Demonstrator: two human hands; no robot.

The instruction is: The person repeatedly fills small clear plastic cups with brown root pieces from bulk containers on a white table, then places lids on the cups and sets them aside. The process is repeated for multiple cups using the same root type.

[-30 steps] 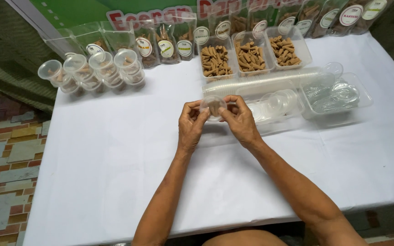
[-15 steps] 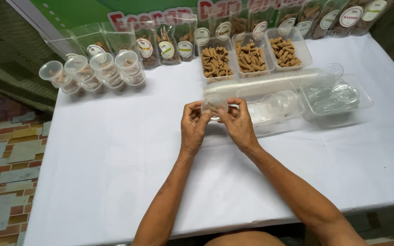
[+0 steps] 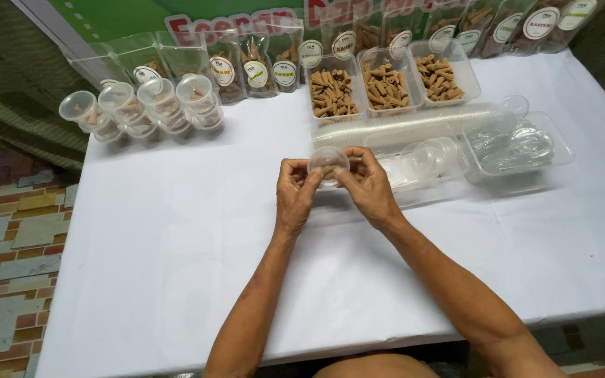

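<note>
Head view, frame centre: left hand (image 3: 295,192) and right hand (image 3: 369,185) each pinch opposite edges of one small clear plastic cup (image 3: 328,162), both grips closed on it above the white tabletop (image 3: 176,231), below three trays of brown cones (image 3: 385,85).

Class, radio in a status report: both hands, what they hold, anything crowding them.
Left hand and right hand: both in a fingertip grip on a small clear cup. Held above the white table. Tray of clear lids just beyond; nothing in the way.
</note>
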